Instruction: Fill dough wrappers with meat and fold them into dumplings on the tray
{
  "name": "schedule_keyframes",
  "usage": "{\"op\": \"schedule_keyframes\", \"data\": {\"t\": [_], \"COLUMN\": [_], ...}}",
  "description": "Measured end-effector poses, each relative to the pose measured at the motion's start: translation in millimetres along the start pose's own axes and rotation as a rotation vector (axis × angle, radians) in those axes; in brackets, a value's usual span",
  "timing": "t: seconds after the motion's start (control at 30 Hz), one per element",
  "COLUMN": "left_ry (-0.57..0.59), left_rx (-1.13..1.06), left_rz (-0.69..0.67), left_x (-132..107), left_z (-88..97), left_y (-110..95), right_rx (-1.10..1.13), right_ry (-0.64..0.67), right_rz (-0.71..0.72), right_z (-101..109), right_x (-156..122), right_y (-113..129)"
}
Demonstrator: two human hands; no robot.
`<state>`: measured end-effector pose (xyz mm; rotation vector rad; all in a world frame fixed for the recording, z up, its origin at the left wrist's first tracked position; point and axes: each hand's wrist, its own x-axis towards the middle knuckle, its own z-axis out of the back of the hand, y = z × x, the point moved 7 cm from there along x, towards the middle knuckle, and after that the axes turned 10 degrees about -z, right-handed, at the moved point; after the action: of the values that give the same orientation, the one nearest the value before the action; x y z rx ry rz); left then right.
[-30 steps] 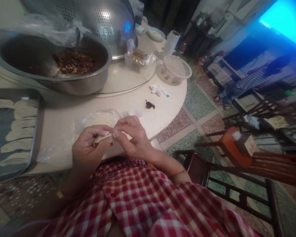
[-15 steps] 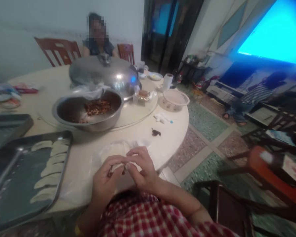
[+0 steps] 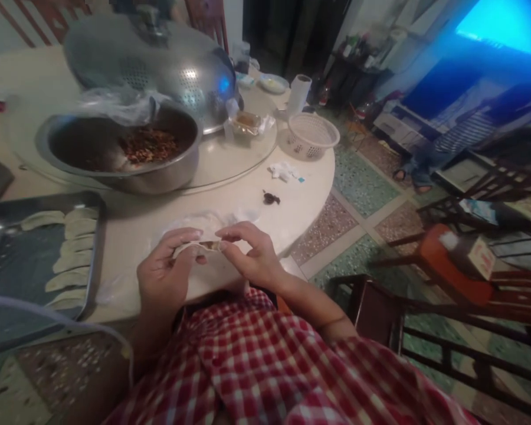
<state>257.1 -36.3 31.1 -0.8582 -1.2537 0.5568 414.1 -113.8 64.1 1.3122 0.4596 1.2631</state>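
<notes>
Over the near edge of the table, my left hand [image 3: 166, 268] and my right hand [image 3: 253, 255] pinch the two ends of a dumpling [image 3: 210, 245]. Its pale wrapper is folded, and dark filling shows through a gap along the top. Just behind my fingers lies clear plastic [image 3: 194, 221] with something pale and round in it, partly hidden by my hands. To the left, a metal tray [image 3: 15, 277] bears a row of folded dumplings [image 3: 74, 261]. Beyond my hands, a steel bowl [image 3: 168, 177] contains brown chopped filling [image 3: 150, 146].
A large metal lid [image 3: 128, 53] stands on the glass turntable [image 3: 221, 168] behind the bowl. A white basket [image 3: 314, 133], crumpled tissue [image 3: 284, 172] and small dark scraps [image 3: 271, 198] lie at right. A white cable [image 3: 71, 321] crosses the lower left. Chairs [image 3: 442, 254] stand right.
My view has tilted down, and the table's contents sit higher in it. My hands have drawn slightly apart, so the gap in the dumpling shows more. A white cable has come into view.
</notes>
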Motion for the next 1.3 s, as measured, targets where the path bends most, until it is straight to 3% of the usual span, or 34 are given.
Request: {"op": "schedule_keyframes", "data": {"t": [0.17, 0.37, 0.57, 0.67, 0.77, 1.03, 1.3], "left_ry": [-0.050, 0.010, 0.091, 0.120, 0.123, 0.091, 0.082], "left_rx": [-0.098, -0.070, -0.028, -0.020, 0.007, 0.011, 0.054], "left_rz": [0.013, -0.015, -0.079, -0.092, -0.097, -0.116, -0.196], "left_x": [-1.0, -3.6, -2.2, -0.5, 0.5, 2.5, 7.4], "left_z": [1.5, -2.7, -9.8, -12.3, -12.7, -13.4, -14.2], "left_y": [1.6, 2.0, -3.5, -5.7, -5.8, -8.9, -18.7], "right_rx": [-0.011, 0.021, 0.126, 0.158, 0.148, -0.058, -0.174], "right_ry": [-0.011, 0.005, 0.042, 0.076, 0.087, 0.015, 0.030], "right_rz": [-0.027, -0.049, -0.219, -0.236, -0.182, 0.126, 0.156], "right_z": [0.3, -2.2, -6.9, -9.2, -9.4, -6.2, -8.6], "right_x": [0.5, 4.1, 10.6, 11.9, 10.8, 1.3, -3.2], "right_y": [-2.3, -6.5, -20.3, -18.7, -12.2, 7.0, 5.6]}}
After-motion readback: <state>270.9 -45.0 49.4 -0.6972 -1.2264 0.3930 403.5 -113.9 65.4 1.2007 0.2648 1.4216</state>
